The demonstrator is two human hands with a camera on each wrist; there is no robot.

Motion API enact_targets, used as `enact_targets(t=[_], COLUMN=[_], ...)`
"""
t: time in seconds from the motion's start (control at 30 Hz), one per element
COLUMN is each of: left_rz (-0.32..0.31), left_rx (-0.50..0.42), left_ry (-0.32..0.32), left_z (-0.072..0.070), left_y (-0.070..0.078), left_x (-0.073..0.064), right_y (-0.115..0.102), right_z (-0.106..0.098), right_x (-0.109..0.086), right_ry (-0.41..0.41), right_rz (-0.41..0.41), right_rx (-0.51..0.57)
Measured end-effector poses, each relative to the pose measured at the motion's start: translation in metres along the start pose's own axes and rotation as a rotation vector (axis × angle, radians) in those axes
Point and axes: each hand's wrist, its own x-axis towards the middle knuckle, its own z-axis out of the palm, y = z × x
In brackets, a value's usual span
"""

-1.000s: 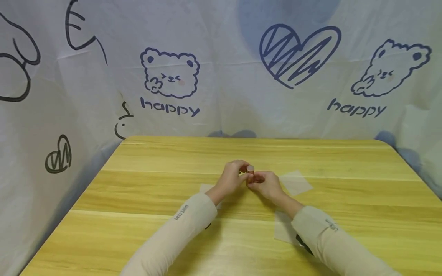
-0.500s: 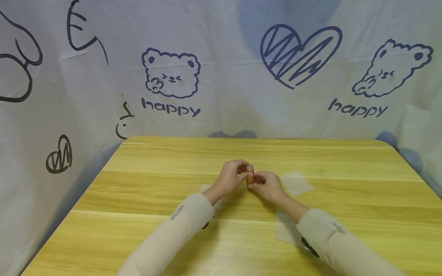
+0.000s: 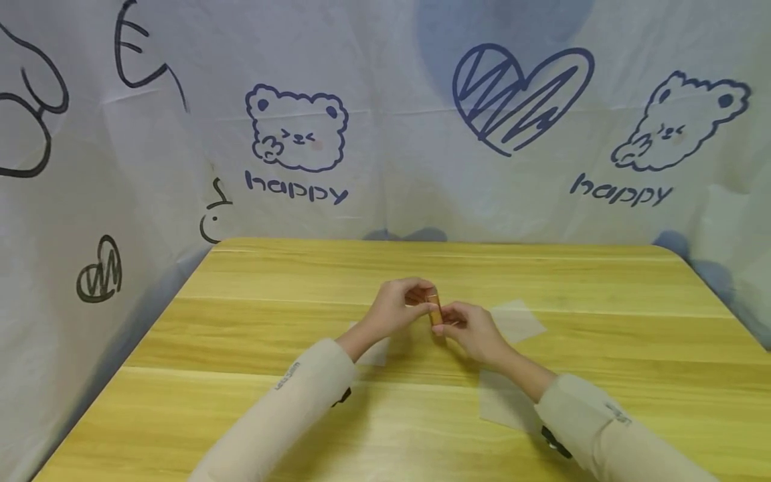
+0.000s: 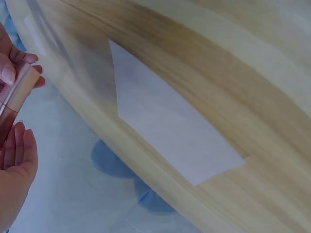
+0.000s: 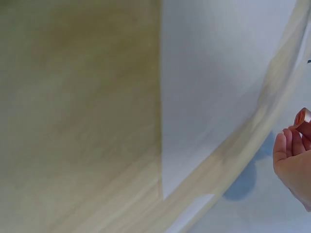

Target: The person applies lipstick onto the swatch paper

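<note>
Left hand: thumb and fingers pinch the upper part of a shiny copper-coloured cylindrical tube.
Right hand: fingertips pinch the tube's lower end.
Tube: nearly upright, right of the left hand, left of the right hand.
White four-sided sheet: flat on the yellow wood-grain table, right of the right hand.

Fairly even light leaves a pale sheen on the bench and soft shadows beside the sleeves; both wrist views look dimmer and hazy.
</note>
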Motion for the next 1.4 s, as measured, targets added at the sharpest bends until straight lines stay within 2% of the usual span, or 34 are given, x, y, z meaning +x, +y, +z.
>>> enact_targets(t=[0.17, 0.4, 0.87, 1.13, 1.4], left_rz=[0.000, 0.009, -0.070, -0.043, -0.023], left_rx=[-0.003, -0.012, 0.019, 0.007, 0.049], left_ry=[-0.001, -0.046, -0.092, -0.105, -0.121], left_z=[-0.004, 0.001, 0.005, 0.009, 0.007], left_y=[-0.003, -0.004, -0.007, -0.005, -0.004], left_x=[-0.006, -0.014, -0.035, -0.042, -0.045], right_y=[-0.004, 0.001, 0.001, -0.001, -0.005], right_z=[-0.003, -0.010, -0.019, -0.022, -0.026], right_x=[-0.004, -0.013, -0.024, -0.030, -0.027], right_ry=[-0.044, -0.054, -0.097, -0.117, -0.112], right_rz=[-0.005, -0.032, -0.134, -0.150, -0.241], right_rx=[-0.008, -0.066, -0.191, -0.259, -0.314])
